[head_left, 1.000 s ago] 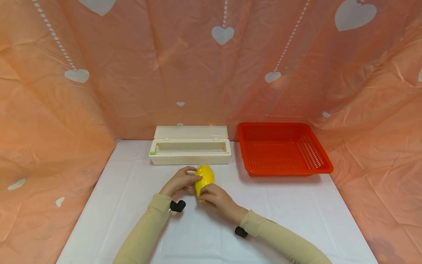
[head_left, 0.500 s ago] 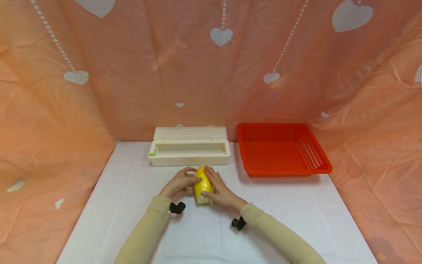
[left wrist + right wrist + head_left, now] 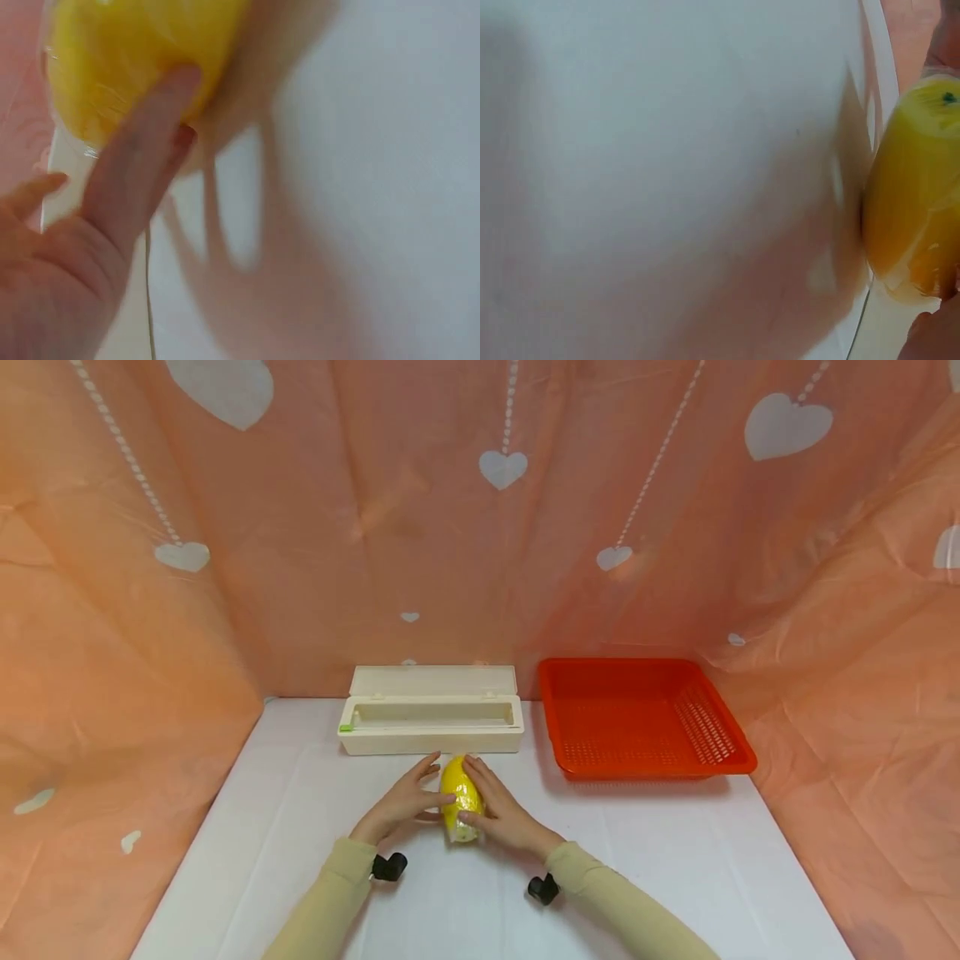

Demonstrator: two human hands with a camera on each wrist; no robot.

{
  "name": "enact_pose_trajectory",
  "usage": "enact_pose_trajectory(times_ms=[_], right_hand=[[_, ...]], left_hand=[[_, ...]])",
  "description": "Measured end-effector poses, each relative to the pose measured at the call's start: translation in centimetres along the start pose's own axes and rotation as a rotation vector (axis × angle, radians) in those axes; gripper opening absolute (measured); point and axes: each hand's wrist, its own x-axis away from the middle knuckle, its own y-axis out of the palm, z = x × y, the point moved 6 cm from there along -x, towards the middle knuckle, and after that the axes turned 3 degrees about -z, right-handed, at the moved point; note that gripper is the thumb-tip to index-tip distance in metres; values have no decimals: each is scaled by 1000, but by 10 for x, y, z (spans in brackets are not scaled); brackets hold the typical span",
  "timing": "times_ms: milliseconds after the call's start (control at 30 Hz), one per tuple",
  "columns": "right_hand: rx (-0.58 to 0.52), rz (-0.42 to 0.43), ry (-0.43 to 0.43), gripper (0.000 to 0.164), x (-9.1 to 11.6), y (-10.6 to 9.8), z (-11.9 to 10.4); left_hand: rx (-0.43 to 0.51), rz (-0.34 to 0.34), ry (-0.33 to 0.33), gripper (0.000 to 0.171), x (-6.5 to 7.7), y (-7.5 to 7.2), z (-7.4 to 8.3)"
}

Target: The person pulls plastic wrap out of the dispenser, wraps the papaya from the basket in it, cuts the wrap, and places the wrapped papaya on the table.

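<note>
A yellow fruit point(image 3: 460, 789), wrapped in clear cling film, is at the middle of the white table in the head view; its exact kind is unclear. My right hand point(image 3: 510, 817) holds it from the right, fingers over the far end and thumb on the near side. On the other side my left hand point(image 3: 400, 803) is spread, its thumb touching the fruit. The left wrist view shows that straight thumb point(image 3: 142, 142) against the film-covered fruit point(image 3: 142, 45), one fingertip standing apart. A green mark shows on the end of the fruit point(image 3: 911, 187) in the right wrist view.
Behind the hands stands a white cling film dispenser point(image 3: 431, 742), its lid point(image 3: 433, 680) raised and a green slider point(image 3: 346, 727) at its left end. A red perforated basket point(image 3: 645, 768) stands at the back right. A pink curtain with hearts hangs behind the white table point(image 3: 637, 835).
My right hand has moved from the fruit's near end to its right side, uncovering that end. My left fingers have spread away from the fruit. The head view has tilted up slightly.
</note>
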Motion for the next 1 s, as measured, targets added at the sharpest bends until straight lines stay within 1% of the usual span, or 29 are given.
enact_pose_trajectory(times_ms=[33, 67, 133, 200, 267, 333, 467, 533, 600, 700, 800, 933, 1000], right_hand=[[11, -4, -1, 80, 1, 1, 0], [19, -11, 2, 80, 2, 1, -1], [16, -15, 11, 81, 4, 2, -1], [-10, -15, 22, 81, 5, 2, 0], [-57, -15, 35, 81, 4, 2, 1], [-105, -20, 39, 82, 3, 0, 2], [-214, -59, 53, 81, 0, -4, 6], [-259, -74, 53, 80, 0, -6, 9], [-282, -84, 50, 79, 0, -7, 12], [-253, -89, 21, 81, 1, -8, 15], [-239, -79, 1, 81, 1, -7, 18], [-257, -37, 9, 80, 0, -8, 21], [-260, -16, 22, 81, 0, -8, 21]], left_hand=[[-21, -24, 15, 99, 2, 2, -1], [-63, -41, 25, 103, 5, 4, -1], [-128, -78, 52, 107, 9, 7, 0], [-177, -90, 65, 107, 11, 9, 1], [-215, -87, 69, 107, 12, 10, 2], [-226, -74, 76, 107, 11, 10, 5], [-245, -31, 60, 102, 9, 7, 6], [-237, -15, 57, 99, 8, 7, 6], [-216, -5, 54, 96, 6, 6, 5], [-184, -4, 56, 95, 4, 7, 4], [-182, 1, 60, 94, 3, 7, 4], [-199, 21, 52, 94, 1, 6, 4], [-208, 18, 37, 96, 2, 6, 3]])
